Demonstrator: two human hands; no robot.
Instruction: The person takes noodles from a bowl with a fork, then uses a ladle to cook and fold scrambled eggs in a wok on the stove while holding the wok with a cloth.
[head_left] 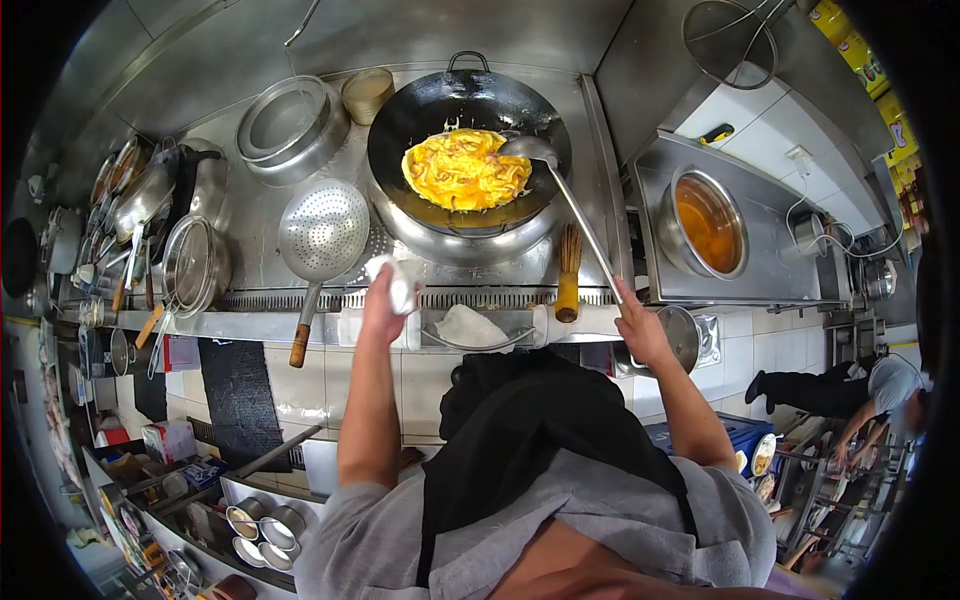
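Note:
A black wok (425, 98) sits on the round metal ring of the stove, with a yellow egg mixture (460, 172) spread in it. My right hand (640, 328) is closed around the handle end of a long metal ladle (583, 218). The ladle's bowl rests at the right edge of the egg. In front of the wok, to its left, my left hand (381, 308) grips a folded white cloth (403, 286), apart from the wok. A perforated skimmer (323, 228) with a wooden handle lies left of that hand. Between wok and right hand stands a bamboo brush (568, 285).
A metal pot of orange liquid (708, 225) stands on the right counter. Stacked metal bowls (285, 130) and a tin (368, 92) are at back left. Strainers (193, 265) crowd the far left. Another person (870, 385) works at far right.

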